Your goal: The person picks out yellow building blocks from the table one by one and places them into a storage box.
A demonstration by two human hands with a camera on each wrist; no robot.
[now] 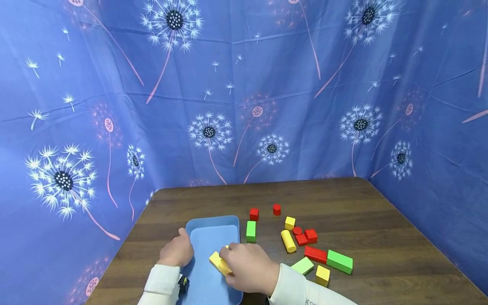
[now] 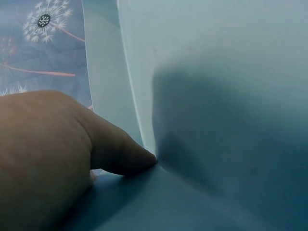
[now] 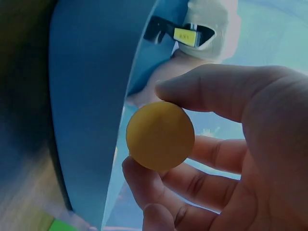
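A blue tray [image 1: 213, 231] lies on the left part of the table. My left hand [image 1: 177, 250] grips its left side, and in the left wrist view the thumb [image 2: 122, 151] bends over the rim to the inside wall. Over the tray, my right hand [image 1: 249, 267] pinches a yellow cylinder [image 3: 160, 136] between thumb and fingers, its round end facing the camera in the right wrist view. Beside those fingers a yellow block [image 1: 215, 259] shows in the head view, overlapping the tray floor and partly covered by the hand.
Right of the tray lie a green block [image 1: 250, 231], a red cube [image 1: 253, 214], a red cylinder [image 1: 276, 209] and another yellow cylinder [image 1: 288, 241]. Further right are several red, green and yellow blocks, including a long green one [image 1: 339, 262]. A patterned blue cloth [image 1: 244, 84] hangs behind.
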